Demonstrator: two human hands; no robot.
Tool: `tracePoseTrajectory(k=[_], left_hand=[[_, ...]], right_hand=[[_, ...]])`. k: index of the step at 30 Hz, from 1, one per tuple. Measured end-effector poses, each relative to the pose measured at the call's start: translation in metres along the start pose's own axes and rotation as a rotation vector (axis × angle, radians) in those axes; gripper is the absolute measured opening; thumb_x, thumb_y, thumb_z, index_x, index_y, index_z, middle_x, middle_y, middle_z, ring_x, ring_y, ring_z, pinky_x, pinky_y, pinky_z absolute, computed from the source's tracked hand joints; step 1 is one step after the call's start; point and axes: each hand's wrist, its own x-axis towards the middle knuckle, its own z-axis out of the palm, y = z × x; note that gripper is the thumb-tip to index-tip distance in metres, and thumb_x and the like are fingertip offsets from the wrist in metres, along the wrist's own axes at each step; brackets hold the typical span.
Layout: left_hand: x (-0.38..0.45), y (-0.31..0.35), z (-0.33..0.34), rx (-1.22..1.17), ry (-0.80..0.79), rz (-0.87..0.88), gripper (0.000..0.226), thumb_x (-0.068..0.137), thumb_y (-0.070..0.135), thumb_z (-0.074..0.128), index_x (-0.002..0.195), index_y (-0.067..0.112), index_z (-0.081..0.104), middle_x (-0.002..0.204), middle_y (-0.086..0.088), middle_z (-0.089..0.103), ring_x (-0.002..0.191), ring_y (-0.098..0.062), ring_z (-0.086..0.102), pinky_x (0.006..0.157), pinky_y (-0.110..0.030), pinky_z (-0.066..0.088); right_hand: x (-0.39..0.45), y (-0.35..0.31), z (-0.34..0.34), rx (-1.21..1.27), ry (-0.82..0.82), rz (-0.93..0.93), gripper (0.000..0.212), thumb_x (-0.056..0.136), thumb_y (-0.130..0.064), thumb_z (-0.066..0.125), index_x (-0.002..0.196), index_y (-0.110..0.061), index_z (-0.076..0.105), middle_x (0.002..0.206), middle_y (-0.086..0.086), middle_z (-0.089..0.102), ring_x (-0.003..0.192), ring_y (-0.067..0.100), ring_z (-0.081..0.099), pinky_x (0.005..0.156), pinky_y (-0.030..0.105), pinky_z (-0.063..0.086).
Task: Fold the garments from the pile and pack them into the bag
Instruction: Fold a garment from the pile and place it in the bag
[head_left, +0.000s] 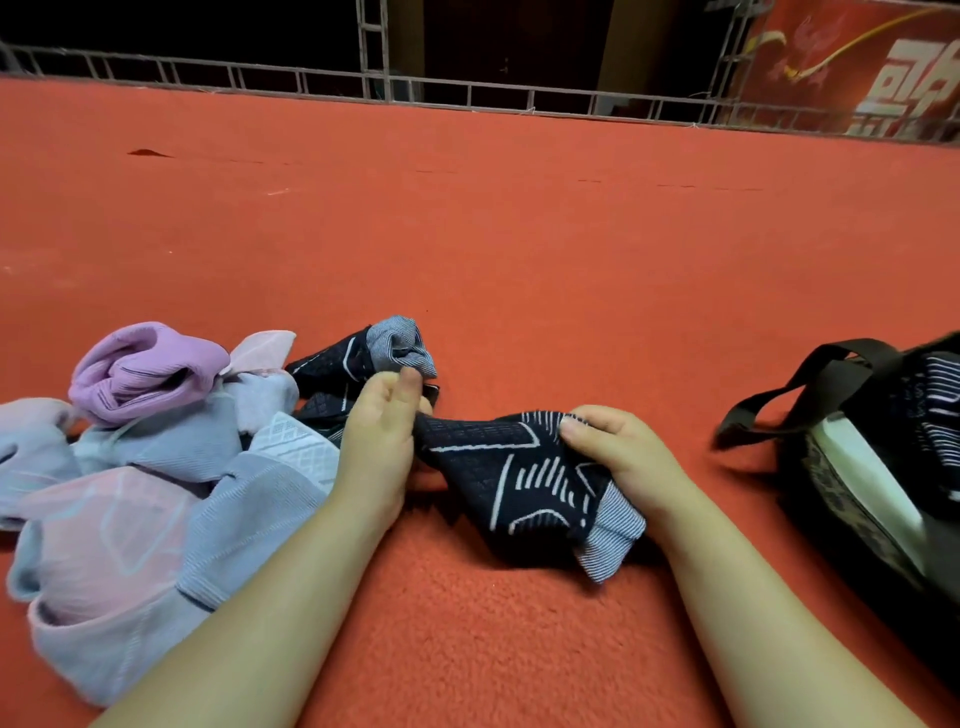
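A dark navy sock (524, 478) with white line patterns and a grey striped toe lies on the red carpet between my hands. My left hand (376, 441) pinches its left end. My right hand (618, 452) grips its right end, thumb on top. A second matching dark sock (358, 358) lies just behind my left hand. The pile of pastel garments (156, 467), lilac, pale blue and pink, sits at the left. The black bag (878, 467) stands open at the right edge, with dark striped fabric inside.
Red carpet (493, 234) stretches far ahead. A metal truss rail (467, 96) borders its far edge, and a red banner (857, 67) hangs at the back right. The bag's strap (779, 400) loops toward my right hand.
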Motion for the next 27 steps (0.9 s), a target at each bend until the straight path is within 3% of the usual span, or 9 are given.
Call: tracePoseTrajectory(k=[2, 4, 7, 10, 14, 16, 19, 25, 27], left_hand=[[-0.001, 0.000, 0.000, 0.219, 0.037, 0.094, 0.020, 0.092, 0.025, 0.059, 0.074, 0.020, 0.049, 0.066, 0.002, 0.044, 0.048, -0.002, 0.044, 0.044, -0.023, 0.041], [-0.001, 0.003, -0.004, 0.421, 0.122, 0.345, 0.022, 0.085, 0.012, 0.065, 0.074, 0.028, 0.055, 0.078, 0.008, 0.051, 0.068, 0.005, 0.051, 0.067, -0.016, 0.042], [-0.001, 0.009, -0.009, 0.501, 0.178, 0.636, 0.019, 0.082, 0.012, 0.061, 0.077, 0.030, 0.058, 0.088, 0.012, 0.052, 0.088, 0.011, 0.050, 0.077, -0.003, 0.035], [-0.004, 0.009, -0.009, 0.533, 0.009, 0.721, 0.017, 0.087, 0.022, 0.051, 0.090, 0.017, 0.067, 0.091, 0.016, 0.058, 0.091, 0.011, 0.052, 0.082, -0.004, 0.036], [0.000, 0.001, -0.012, 0.645, -0.370, 0.469, 0.019, 0.086, 0.028, 0.052, 0.099, 0.032, 0.066, 0.102, 0.026, 0.058, 0.100, 0.017, 0.052, 0.089, -0.002, 0.033], [0.002, -0.001, -0.014, 0.673, -0.498, 0.302, 0.023, 0.086, 0.026, 0.060, 0.100, 0.044, 0.061, 0.103, 0.023, 0.062, 0.100, 0.015, 0.053, 0.086, -0.001, 0.033], [0.004, 0.000, -0.016, 0.661, -0.536, 0.184, 0.034, 0.079, 0.016, 0.074, 0.096, 0.043, 0.062, 0.103, 0.015, 0.064, 0.095, 0.010, 0.057, 0.084, -0.005, 0.038], [0.005, -0.004, -0.023, 0.653, -0.675, 0.098, 0.055, 0.061, 0.043, 0.074, 0.107, 0.060, 0.048, 0.101, 0.005, 0.059, 0.087, 0.001, 0.057, 0.079, -0.018, 0.048], [0.004, -0.005, -0.022, 0.652, -0.682, 0.140, 0.043, 0.070, 0.037, 0.070, 0.106, 0.052, 0.053, 0.100, 0.009, 0.061, 0.089, 0.001, 0.057, 0.084, -0.016, 0.046]], right_hand=[[0.001, 0.000, -0.001, -0.036, 0.041, -0.071, 0.010, 0.076, -0.019, 0.063, 0.067, -0.014, 0.064, 0.064, 0.002, 0.065, 0.057, 0.011, 0.060, 0.054, 0.022, 0.050], [0.001, 0.003, 0.002, -0.233, 0.095, -0.194, 0.004, 0.076, -0.021, 0.063, 0.074, -0.018, 0.064, 0.074, -0.001, 0.067, 0.067, 0.009, 0.060, 0.064, 0.022, 0.050], [0.000, 0.001, 0.007, -0.613, 0.232, -0.397, 0.019, 0.083, -0.014, 0.067, 0.077, -0.030, 0.058, 0.084, -0.013, 0.067, 0.077, -0.008, 0.058, 0.073, 0.009, 0.042], [-0.001, 0.001, 0.013, -0.697, 0.066, -0.461, 0.027, 0.082, -0.013, 0.066, 0.077, -0.035, 0.052, 0.099, -0.027, 0.062, 0.096, -0.017, 0.057, 0.083, 0.004, 0.039], [-0.003, 0.009, 0.016, -0.685, -0.270, -0.246, 0.028, 0.082, -0.007, 0.069, 0.075, -0.030, 0.055, 0.109, -0.021, 0.064, 0.106, -0.008, 0.059, 0.093, 0.014, 0.043], [-0.003, 0.009, 0.014, -0.638, -0.324, -0.158, 0.026, 0.082, -0.010, 0.070, 0.073, -0.032, 0.060, 0.109, -0.012, 0.069, 0.106, 0.009, 0.065, 0.094, 0.029, 0.049], [-0.003, 0.006, 0.013, -0.638, -0.323, -0.113, 0.019, 0.075, -0.025, 0.070, 0.072, -0.043, 0.063, 0.108, 0.001, 0.070, 0.102, 0.028, 0.065, 0.089, 0.050, 0.051], [-0.002, 0.008, 0.009, -0.541, -0.374, -0.050, 0.014, 0.072, -0.022, 0.070, 0.071, -0.034, 0.063, 0.107, 0.012, 0.070, 0.108, 0.034, 0.062, 0.094, 0.051, 0.048], [-0.001, 0.008, 0.006, -0.497, -0.386, -0.017, 0.014, 0.074, -0.016, 0.070, 0.072, -0.026, 0.061, 0.109, 0.014, 0.070, 0.111, 0.026, 0.063, 0.096, 0.043, 0.048]])
